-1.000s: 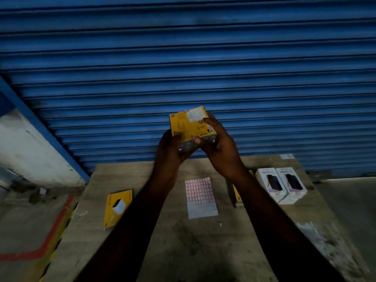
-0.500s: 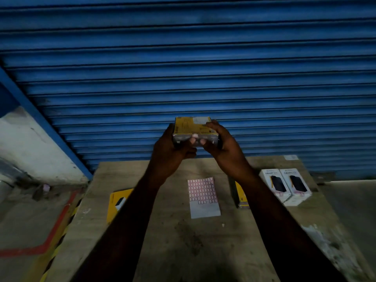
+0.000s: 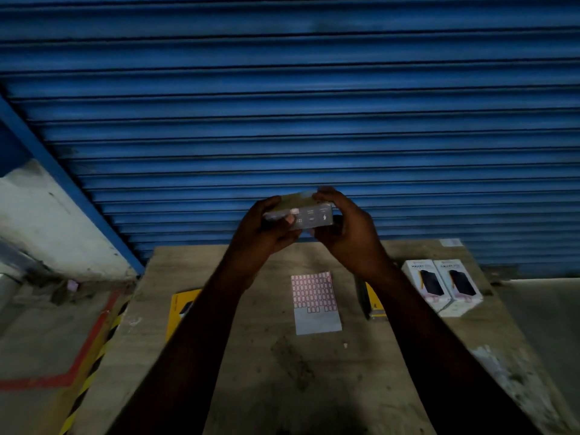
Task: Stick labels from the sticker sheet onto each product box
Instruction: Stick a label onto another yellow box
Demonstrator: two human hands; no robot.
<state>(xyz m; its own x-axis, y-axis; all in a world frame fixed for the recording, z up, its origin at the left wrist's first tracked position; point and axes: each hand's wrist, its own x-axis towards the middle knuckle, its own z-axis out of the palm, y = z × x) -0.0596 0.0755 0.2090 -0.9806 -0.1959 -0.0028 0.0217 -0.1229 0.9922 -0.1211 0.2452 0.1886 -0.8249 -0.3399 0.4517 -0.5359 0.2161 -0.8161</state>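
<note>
**A:** Head view first: where is the box that's being labelled?

**B:** Centre of the frame, raised above the tabletop (image 3: 251,356) in front of the blue shutter (image 3: 282,89). The left hand (image 3: 266,227) grips the held box (image 3: 310,215) at its left end and the right hand (image 3: 348,233) at its right end, fingers curled round it on both sides.

**A:** Which way does it lie?

**B:** Its long axis runs left to right, with the narrow grey side facing the camera. A small pink label (image 3: 294,211) sits on that side, toward the left end and just beside the left thumb. I judge the left hand is the nearer one to press it flat.

**A:** And the sticker sheet?

**B:** The sticker sheet (image 3: 315,301) lies flat on the tabletop below the hands, well apart from them, with its lower part bare.

**A:** Any containers?

**B:** Only closed boxes, so their contents are hidden. Two white boxes (image 3: 442,287) touch side by side at the right. One yellow box (image 3: 182,309) lies at the left, partly behind the forearm. A second yellow box (image 3: 375,304) lies beside the right forearm. I cannot tell whether any of these carry labels
</note>
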